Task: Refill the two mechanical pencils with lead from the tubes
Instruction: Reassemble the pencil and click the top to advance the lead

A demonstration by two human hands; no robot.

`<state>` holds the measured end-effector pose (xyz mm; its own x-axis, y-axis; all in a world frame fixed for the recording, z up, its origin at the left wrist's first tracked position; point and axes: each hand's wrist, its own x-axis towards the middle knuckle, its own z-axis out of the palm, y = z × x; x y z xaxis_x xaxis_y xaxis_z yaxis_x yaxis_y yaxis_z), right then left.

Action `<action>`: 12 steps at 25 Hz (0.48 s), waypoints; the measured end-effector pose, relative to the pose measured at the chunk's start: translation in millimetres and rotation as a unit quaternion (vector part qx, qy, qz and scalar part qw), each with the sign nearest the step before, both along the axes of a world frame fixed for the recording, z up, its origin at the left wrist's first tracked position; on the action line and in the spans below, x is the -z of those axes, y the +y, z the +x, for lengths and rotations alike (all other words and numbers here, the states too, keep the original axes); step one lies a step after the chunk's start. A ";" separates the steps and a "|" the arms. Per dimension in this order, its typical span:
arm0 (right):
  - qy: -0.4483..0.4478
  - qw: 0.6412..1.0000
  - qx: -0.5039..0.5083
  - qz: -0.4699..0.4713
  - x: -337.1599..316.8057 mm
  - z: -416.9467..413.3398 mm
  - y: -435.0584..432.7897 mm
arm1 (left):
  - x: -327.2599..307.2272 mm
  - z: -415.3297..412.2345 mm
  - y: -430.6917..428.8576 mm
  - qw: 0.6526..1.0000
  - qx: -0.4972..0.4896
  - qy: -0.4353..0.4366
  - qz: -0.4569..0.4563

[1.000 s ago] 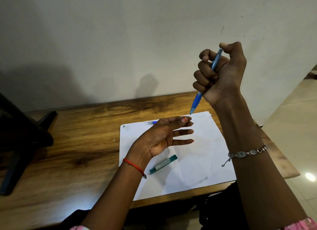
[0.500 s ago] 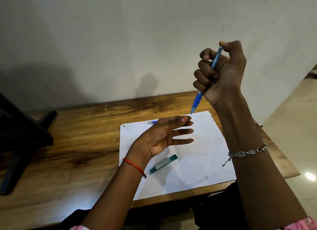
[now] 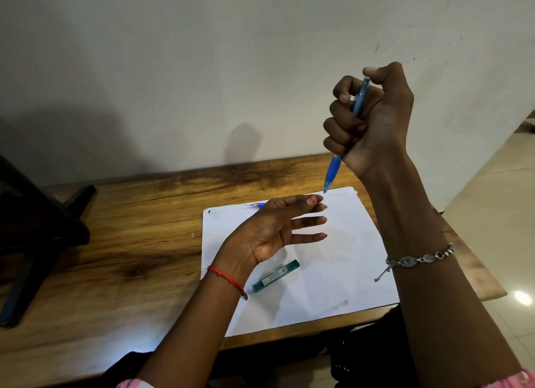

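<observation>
A: What are the fingers (image 3: pixel 344 124) of the right hand (image 3: pixel 373 121) doing?

B: They are clenched in a fist around a blue mechanical pencil (image 3: pixel 346 135), held high with its tip pointing down and the thumb pressed on the top button. The tip hangs just above the left hand (image 3: pixel 275 231).

A: And the left hand?

B: Released, palm up, fingers spread, holding nothing. It hovers over a white sheet of paper (image 3: pixel 333 271) on the wooden tabletop (image 3: pixel 130 243).

A: Has anything changed in the last second?

B: Very little. The fist has stayed closed and the open palm has kept its place beneath the tip. Whether the thumb is clicking cannot be told. It looks like a check that lead feeds out.

A: Where are the other things?

B: A teal lead tube (image 3: pixel 275 276) lies on the paper near the left wrist. A second pencil (image 3: pixel 256 205) lies behind the left hand, mostly hidden. Only one tube is in view.
</observation>
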<state>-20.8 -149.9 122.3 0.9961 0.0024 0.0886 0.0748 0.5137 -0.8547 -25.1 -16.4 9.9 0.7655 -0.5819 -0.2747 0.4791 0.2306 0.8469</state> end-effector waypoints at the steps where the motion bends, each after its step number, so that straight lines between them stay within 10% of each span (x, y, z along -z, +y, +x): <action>1: 0.000 1.000 0.001 -0.003 -0.2 0.0 -0.1 | -0.1 -0.2 -0.3 1.000 0.000 0.000 0.001; 12: 0.003 1.000 0.009 -0.003 -1.2 0.1 0.0 | 0.4 1.0 -0.4 1.000 -0.002 0.003 -0.003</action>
<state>-20.7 -149.9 123.6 0.9964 -0.0150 0.0834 0.0795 0.5078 -0.8578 -24.1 -16.8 9.4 0.7666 -0.5796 -0.2762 0.4830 0.2372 0.8429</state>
